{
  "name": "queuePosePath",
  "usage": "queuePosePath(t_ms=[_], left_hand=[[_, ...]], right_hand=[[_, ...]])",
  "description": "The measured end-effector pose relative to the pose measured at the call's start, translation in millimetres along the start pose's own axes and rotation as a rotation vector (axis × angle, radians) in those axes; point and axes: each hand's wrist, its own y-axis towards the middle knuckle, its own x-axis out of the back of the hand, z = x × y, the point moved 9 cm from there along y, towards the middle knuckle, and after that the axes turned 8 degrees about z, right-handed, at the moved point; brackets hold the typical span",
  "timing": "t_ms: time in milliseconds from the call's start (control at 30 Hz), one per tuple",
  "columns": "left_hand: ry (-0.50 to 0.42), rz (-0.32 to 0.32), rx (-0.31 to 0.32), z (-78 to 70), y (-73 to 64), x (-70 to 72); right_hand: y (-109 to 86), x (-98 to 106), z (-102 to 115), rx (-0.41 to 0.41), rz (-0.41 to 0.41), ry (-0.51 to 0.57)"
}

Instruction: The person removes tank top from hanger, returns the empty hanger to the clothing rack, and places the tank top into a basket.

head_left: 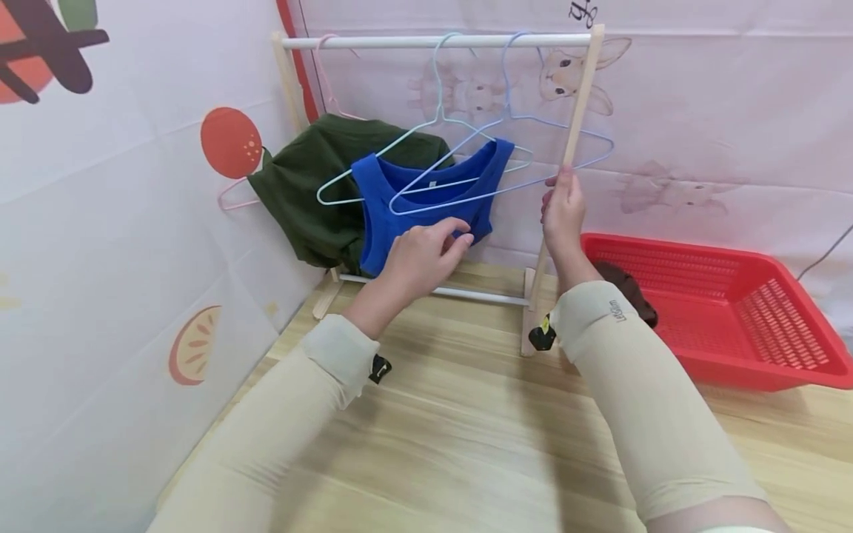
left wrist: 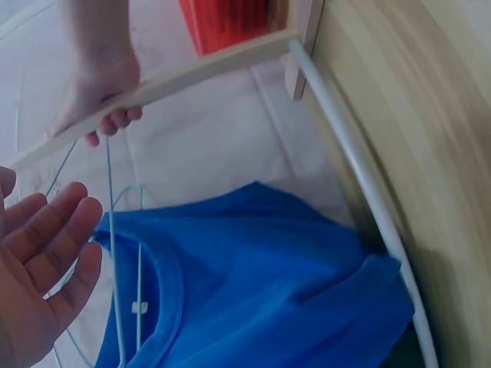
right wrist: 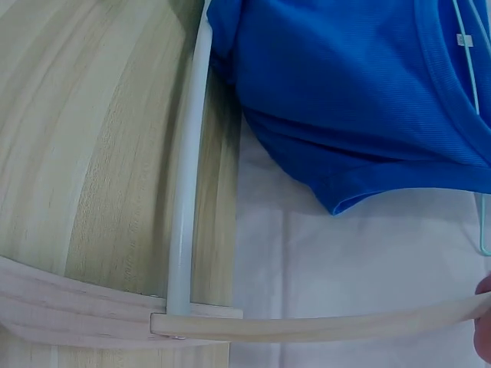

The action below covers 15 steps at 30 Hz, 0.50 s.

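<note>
Green shirt (head_left: pixel 313 185) and blue top (left wrist: pixel 253 268) hang on the rack (head_left: pixel 386 42); blue hanger (head_left: pixel 509 112) bare; brown cloth (head_left: pixel 626 289) unhung in red basket (head_left: pixel 733 370). Left hand (head_left: pixel 423 255) relaxed, empty; right hand (head_left: pixel 565 215) grips the post (head_left: pixel 581 104).

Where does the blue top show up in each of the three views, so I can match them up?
Head: the blue top is around the centre, slightly above it.
Left wrist: bottom centre, cut off by the lower edge.
Right wrist: upper right, cut off by the top and right edges.
Shared landmark: the rack's lower white bar, visible in all three.
</note>
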Motion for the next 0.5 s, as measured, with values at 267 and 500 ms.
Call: queuePosePath(t_ms=[267, 500], left_hand=[[0.038, -0.147, -0.093, -5.9, 5.9, 35.7], [0.033, -0.282, -0.125, 2.5, 14.3, 68.1]], right_hand=[[0.8, 4, 1, 0.124, -0.111, -0.146], [1.2, 2, 2, 0.149, -0.138, -0.170]])
